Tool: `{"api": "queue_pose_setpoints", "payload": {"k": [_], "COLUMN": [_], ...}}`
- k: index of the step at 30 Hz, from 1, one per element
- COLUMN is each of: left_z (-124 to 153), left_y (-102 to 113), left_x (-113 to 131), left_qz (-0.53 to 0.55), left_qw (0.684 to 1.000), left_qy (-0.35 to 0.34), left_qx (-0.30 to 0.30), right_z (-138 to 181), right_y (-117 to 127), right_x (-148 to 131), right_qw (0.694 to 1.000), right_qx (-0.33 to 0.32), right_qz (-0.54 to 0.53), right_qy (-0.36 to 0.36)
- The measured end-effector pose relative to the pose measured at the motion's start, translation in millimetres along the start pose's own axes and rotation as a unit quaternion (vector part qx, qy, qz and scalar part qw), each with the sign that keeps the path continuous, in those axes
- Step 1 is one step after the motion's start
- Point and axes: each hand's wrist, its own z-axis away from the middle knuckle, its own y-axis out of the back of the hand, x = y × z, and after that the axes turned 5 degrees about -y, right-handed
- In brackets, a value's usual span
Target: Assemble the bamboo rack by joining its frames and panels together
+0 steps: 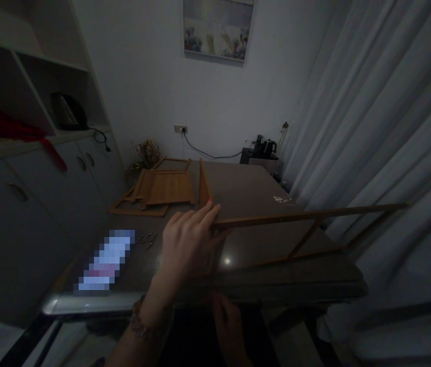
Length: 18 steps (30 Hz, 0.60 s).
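Observation:
My left hand (188, 237), a bracelet on its wrist, is closed over the near corner of a long wooden frame (276, 219). The frame stands on its edge and stretches right, past the table's side. An upright wooden panel (205, 186) meets it under my fingertips, pointing away from me. Low at the table's near edge is my right hand (228, 318), its fingers drawn together below the frame's corner. It is dark there, and what they hold is hidden. Several small metal screws (148, 238) lie left of my left hand.
On the table (238, 181), a slatted wooden panel (167, 187) rests on other frame pieces (138, 210) at the back left. A blurred-out bright rectangle (106, 260) lies front left. Black appliances (264, 147) stand behind the table; a curtain (372, 127) hangs on the right.

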Motion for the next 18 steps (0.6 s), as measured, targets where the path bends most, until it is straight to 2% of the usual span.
{"api": "queue_pose_setpoints", "payload": {"k": [7, 14, 18], "left_z": [1.1, 1.3, 1.0], "left_y": [-1.6, -0.9, -1.6], "left_x": [-1.4, -1.1, -1.2], "left_qz": [0.003, -0.002, -0.001], "left_qw": [1.0, 1.0, 1.0], "left_qy": [-0.002, -0.004, -0.005], "left_qx": [-0.002, -0.003, 0.002], "right_z": [-4.9, -3.3, -3.7], "right_y": [-4.8, -5.3, -3.8], "right_x": [5.0, 11.1, 11.7], "right_qw": [0.998, 0.998, 0.999], "right_qx": [0.039, 0.056, 0.028], "right_qz": [-0.055, 0.016, 0.028], "right_qy": [-0.02, 0.036, 0.025]}}
